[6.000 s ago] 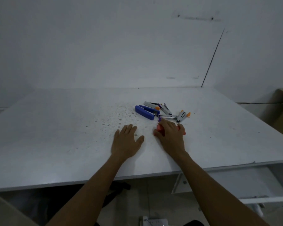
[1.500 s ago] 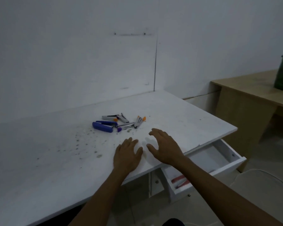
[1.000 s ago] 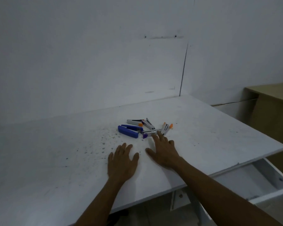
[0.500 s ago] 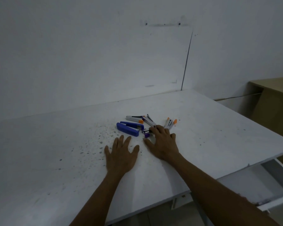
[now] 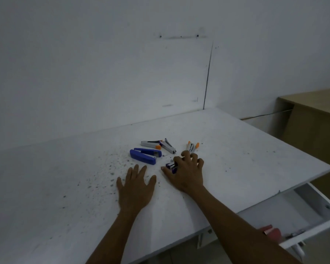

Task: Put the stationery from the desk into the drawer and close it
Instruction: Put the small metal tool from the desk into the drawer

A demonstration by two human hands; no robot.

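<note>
White laminate desk top [image 5: 46,187], speckled with dark crumbs toward its left-middle. Left hand [image 5: 134,189] lies flat, palm down, fingers spread, holding nothing; likely just bracing while the other hand works. Just beyond it, a blue plastic stapler [image 5: 144,156] lies on its side, jaws splayed. Behind that, a grey stapler with orange tip [image 5: 151,144], then a grey metal stapler hinged open [image 5: 168,146], touching or nearly so. Right hand [image 5: 185,172] is curled over a small purple stapler with metal insert [image 5: 171,166], fingers arched around it and thumb on the near side; looks like a grasp closing, but whether it is lifted off the desk cannot be told. Just beyond the fingertips, 2 small grey pieces with orange ends [image 5: 192,146] lie side by side. So 5 or so items remain on the desk.

Far right, below the desk edge, the white drawer [image 5: 312,212] stands pulled open, ready to receive. Inside, near its front, a red item [image 5: 271,232], partly hidden by the right forearm. Judgement: early in the task; the drawer stays open until the cluster is moved.
</note>
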